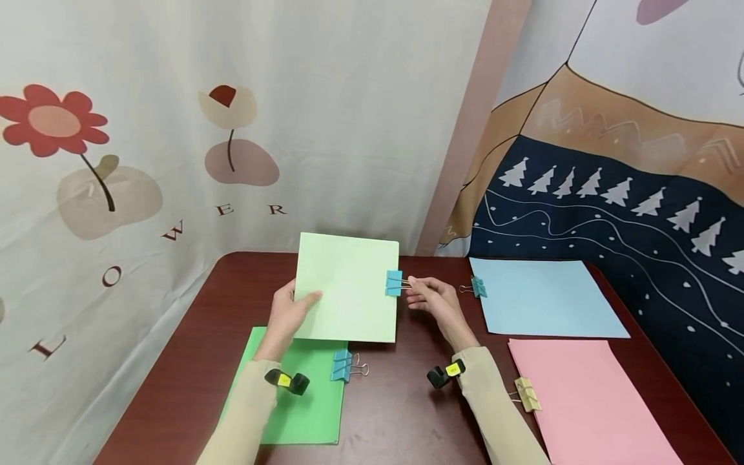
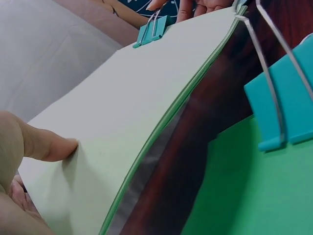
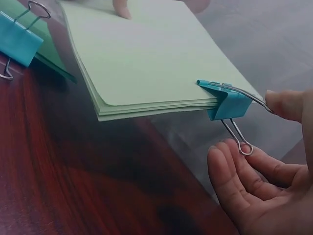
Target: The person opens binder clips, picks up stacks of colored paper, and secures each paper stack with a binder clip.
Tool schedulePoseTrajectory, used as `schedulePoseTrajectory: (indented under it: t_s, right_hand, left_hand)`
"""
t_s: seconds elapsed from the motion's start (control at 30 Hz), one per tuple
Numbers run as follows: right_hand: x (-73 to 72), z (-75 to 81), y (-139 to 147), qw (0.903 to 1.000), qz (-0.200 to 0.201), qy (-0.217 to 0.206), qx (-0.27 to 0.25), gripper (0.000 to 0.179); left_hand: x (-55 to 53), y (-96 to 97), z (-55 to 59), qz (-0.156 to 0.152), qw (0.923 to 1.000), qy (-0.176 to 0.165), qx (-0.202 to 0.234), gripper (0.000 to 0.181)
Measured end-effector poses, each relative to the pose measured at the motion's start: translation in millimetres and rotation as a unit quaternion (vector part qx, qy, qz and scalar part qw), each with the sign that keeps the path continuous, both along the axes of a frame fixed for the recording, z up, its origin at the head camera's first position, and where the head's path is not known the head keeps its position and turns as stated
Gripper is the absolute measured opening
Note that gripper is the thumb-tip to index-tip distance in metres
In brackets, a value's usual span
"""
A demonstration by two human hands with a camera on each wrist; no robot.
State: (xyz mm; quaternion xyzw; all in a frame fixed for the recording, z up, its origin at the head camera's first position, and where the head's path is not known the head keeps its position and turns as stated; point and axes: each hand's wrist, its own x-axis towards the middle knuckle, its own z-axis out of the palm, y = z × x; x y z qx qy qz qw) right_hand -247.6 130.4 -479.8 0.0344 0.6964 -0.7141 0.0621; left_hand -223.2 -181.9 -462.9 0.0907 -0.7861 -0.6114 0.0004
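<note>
My left hand grips a stack of pale green paper by its left edge, thumb on top, raised above the table. On the stack's right edge sits a blue binder clip. My right hand holds this clip's wire handles; in the right wrist view the thumb is at the upper handle and the fingertips are at the lower one. Below the stack lies a darker green stack of paper, partly covered by the left forearm, with another blue binder clip on its right edge.
On the right of the dark red table lie light blue paper with a teal binder clip and pink paper with a yellowish binder clip. A printed curtain hangs behind the table.
</note>
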Motion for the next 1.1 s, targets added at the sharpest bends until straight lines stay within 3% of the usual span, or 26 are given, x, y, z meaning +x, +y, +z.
schedulePoseTrajectory:
  t_s: [0.27, 0.5, 0.83, 1.1]
  right_hand:
    - [-10.5, 11.0, -9.2, 0.9978, 0.015, 0.007, 0.064, 0.061]
    - [-21.3, 24.6, -21.8, 0.9943, 0.048, 0.008, 0.094, 0.061]
    - [-40.6, 37.2, -41.2, 0.9911, 0.069, -0.020, 0.112, 0.061]
    - [-54.1, 37.2, -55.1, 0.9852, 0.094, -0.034, 0.139, 0.065]
  left_hand:
    - [-1.9, -18.7, 15.4, -0.019, 0.9998, -0.003, -0.005, 0.039]
    - [-4.8, -37.3, 22.7, -0.013, 0.9994, -0.014, -0.030, 0.041]
    - [-18.0, -59.4, 31.5, -0.025, 0.9983, -0.035, -0.040, 0.045]
    - [-31.2, -76.4, 30.7, -0.044, 0.9946, -0.063, -0.070, 0.052]
